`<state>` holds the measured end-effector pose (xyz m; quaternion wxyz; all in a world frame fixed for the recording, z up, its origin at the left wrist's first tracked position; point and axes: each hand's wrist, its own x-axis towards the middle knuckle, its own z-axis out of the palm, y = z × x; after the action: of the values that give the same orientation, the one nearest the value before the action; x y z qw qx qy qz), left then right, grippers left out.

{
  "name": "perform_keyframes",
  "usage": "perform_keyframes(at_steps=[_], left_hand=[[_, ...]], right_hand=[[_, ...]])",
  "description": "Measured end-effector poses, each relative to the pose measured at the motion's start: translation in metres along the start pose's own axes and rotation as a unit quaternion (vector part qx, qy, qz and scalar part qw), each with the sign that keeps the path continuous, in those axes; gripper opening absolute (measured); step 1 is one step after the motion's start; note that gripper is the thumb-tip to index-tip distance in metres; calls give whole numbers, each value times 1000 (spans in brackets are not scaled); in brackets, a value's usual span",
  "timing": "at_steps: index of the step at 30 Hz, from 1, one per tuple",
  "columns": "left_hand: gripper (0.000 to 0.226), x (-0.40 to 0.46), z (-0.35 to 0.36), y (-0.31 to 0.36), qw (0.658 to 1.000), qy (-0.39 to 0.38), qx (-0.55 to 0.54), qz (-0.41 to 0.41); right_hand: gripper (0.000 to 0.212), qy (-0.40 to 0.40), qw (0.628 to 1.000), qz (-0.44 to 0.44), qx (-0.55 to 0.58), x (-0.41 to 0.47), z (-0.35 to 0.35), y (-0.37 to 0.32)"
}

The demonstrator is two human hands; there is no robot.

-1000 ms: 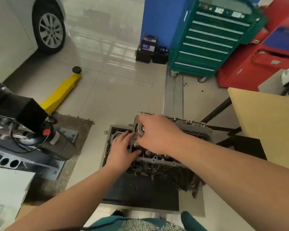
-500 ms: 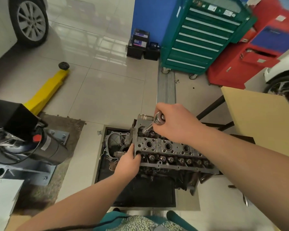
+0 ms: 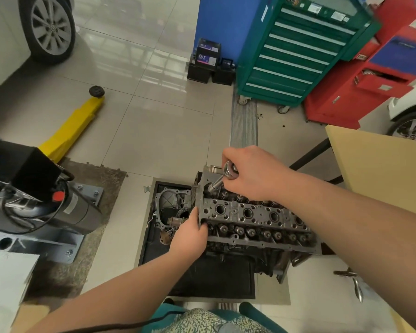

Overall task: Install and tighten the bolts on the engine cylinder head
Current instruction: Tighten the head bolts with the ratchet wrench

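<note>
**Ratchet set into the far corner of the cylinder head**

Nearest the camera, a teal garment (image 3: 202,318) is seen at the bottom edge, with both bare forearms reaching forward over it. The left hand (image 3: 189,235) is laid against the left end of the cylinder head (image 3: 250,217), fingers curled round its near-left corner and gripping the casting. The head is found on top of an engine block standing in a dark floor tray (image 3: 202,280); its long axis is run from left to right, dipping slightly toward the right, with its top face turned up and a row of round bores shown along the middle. Valve springs are lined up along its near edge.

Farther on, the right hand (image 3: 252,174) is held above the head's far-left corner, wrist raised, fingers wrapped tightly round the head of a ratchet wrench (image 3: 229,170). A socket extension (image 3: 215,183) is angled down and to the left from it into the casting; whether a bolt is engaged cannot be told.

To the left, a black motor unit (image 3: 58,200) is seen on a mat. Beyond, a yellow lift arm (image 3: 75,126), a green tool cabinet (image 3: 296,51) and a red cabinet (image 3: 360,92) are visible, with a car wheel (image 3: 49,25) at the far left.
</note>
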<state>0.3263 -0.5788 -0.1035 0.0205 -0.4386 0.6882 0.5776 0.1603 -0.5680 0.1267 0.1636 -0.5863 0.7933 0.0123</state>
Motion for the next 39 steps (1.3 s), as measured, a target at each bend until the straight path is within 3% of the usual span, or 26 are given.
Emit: perform_keyframes(at_steps=[8,14,31,39], left_hand=[[60,-3,-3,5,999,0,42,-12],[60,-6,-4,9,999,-6,47,-18],[49,-5,14,8,995,89,-13,-48],[50,-2,14,5,994,91,-24,-52]], right_hand=[[22,-39,995,-41,-76,-2,6,6],[17,-12,999,-32,-16,-11,-2,25],[18,-5,991,-134,1,11,5,34],[17,-55,976,-192,-85,28,-9,21]])
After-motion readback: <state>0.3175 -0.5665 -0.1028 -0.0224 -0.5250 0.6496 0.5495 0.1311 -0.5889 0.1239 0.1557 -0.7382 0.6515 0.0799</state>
